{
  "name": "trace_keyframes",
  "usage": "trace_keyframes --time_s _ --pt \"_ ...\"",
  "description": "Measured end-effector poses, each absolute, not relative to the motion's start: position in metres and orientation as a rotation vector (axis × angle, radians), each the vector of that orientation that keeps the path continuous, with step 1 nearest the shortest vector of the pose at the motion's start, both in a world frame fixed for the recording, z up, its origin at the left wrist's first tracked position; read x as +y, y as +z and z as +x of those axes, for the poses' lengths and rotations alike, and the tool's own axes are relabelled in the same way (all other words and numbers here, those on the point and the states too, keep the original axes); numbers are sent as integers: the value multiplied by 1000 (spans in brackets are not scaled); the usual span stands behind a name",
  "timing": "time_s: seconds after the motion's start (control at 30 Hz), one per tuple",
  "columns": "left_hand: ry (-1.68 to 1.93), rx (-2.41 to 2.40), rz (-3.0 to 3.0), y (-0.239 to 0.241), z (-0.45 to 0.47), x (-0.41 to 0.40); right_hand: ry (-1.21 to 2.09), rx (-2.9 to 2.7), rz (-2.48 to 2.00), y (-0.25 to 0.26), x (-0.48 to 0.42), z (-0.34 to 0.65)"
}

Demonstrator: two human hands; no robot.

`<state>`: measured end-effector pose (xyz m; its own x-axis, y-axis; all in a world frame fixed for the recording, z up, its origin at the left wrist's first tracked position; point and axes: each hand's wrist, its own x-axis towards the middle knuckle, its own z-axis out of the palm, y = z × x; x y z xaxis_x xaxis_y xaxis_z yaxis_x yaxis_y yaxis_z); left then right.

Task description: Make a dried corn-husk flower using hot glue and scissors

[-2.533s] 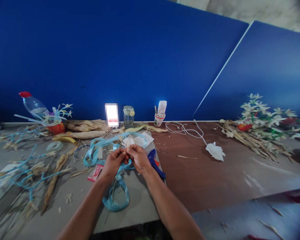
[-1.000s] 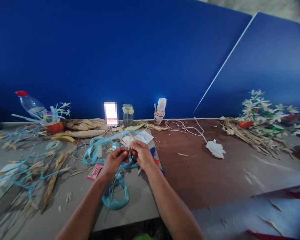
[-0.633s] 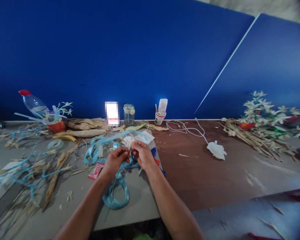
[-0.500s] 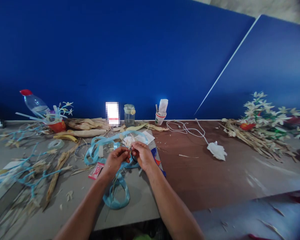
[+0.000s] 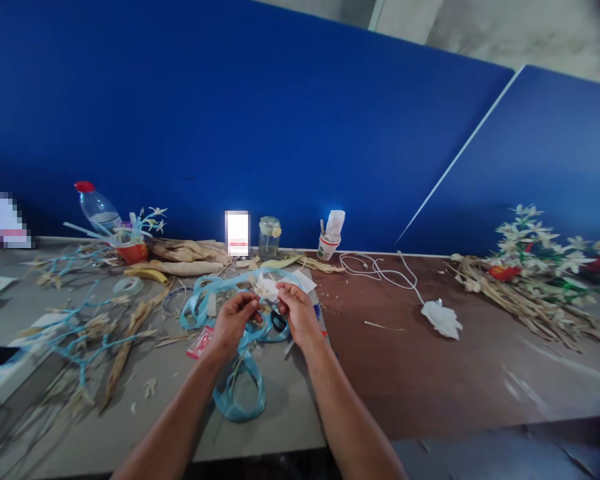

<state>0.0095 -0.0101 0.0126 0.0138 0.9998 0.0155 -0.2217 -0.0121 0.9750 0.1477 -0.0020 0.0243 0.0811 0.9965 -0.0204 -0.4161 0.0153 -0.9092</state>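
My left hand [image 5: 236, 325] is closed in a pinch above the light blue ribbon [image 5: 239, 413]. Thumb and fingertips of my right hand [image 5: 297, 313] are pressed together a short way to the right. Whatever lies in either pinch is too small to make out. Pale dried petal-like pieces [image 5: 265, 287] show just behind the fingertips. A black looped handle [image 5: 279, 323], perhaps of scissors, lies on the ribbon between my wrists. Beside my left wrist is a red-and-white packet [image 5: 199, 343].
Blue-wrapped branches [image 5: 83, 357] and dried husks [image 5: 195, 251] cover the left side. At the back stand a clear jar [image 5: 269, 240], a white cup [image 5: 327, 248] and a tilted bottle [image 5: 100, 208]. A white cable [image 5: 380, 272], crumpled tissue [image 5: 441, 319] and white flowers [image 5: 530, 233] lie right.
My hands have moved slightly apart, and the black looped handle between them shows more clearly. The whole view has shifted, so things appear farther right and a little lower.
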Motion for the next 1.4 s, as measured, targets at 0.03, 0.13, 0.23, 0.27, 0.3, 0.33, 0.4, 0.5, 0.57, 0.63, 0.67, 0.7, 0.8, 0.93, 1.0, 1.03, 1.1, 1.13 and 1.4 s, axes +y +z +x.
trace_keyframes --time_s 0.03,0.13,0.23,0.27,0.3,0.33,0.4,0.5,0.57,0.63,0.67,0.7,0.8,0.93,1.0,1.03,1.1,1.13,1.4 --pt "1322 1022 1055 14 9 -10 1286 -879 -963 28 -3 149" --pt "1331 977 1043 14 7 -9 1168 -1089 -1077 42 -11 161" --pt "1341 922 1011 11 5 -8 979 -1403 -1229 52 -27 185" --pt "1349 905 1000 10 5 -8 871 -1506 -1316 52 -34 195" --pt "1358 892 988 9 5 -7 771 -1599 -1426 49 -41 204" --pt "1364 881 977 8 4 -7 677 -1680 -1543 44 -48 213" --pt "1373 869 963 7 4 -6 516 -1796 -1759 29 -62 227" --pt "1383 866 951 6 5 -6 417 -1913 -2015 4 -77 235" --pt "1383 880 954 6 6 -5 381 -1948 -2080 -6 -81 234" --pt "1380 897 956 5 6 -5 344 -1941 -2120 -10 -81 231" --pt "1379 903 958 5 6 -5 338 -1933 -2138 -11 -79 230" --pt "1378 905 958 4 6 -5 344 -1929 -2154 -12 -77 230" --pt "1373 909 963 4 6 -5 376 -1928 -2131 -16 -70 230" --pt "1374 920 969 5 6 -5 335 -1823 -1897 -25 -69 236" --pt "1375 926 974 5 6 -5 343 -1701 -1719 -23 -72 239" --pt "1372 930 982 5 6 -5 381 -1635 -1628 -19 -75 240" --pt "1363 941 1009 4 6 -5 553 -1515 -1452 -9 -80 241" --pt "1359 944 1025 3 6 -5 700 -1461 -1374 -4 -82 240" --pt "1337 1028 1081 14 7 -10 1138 -1576 -1053 21 -76 202"
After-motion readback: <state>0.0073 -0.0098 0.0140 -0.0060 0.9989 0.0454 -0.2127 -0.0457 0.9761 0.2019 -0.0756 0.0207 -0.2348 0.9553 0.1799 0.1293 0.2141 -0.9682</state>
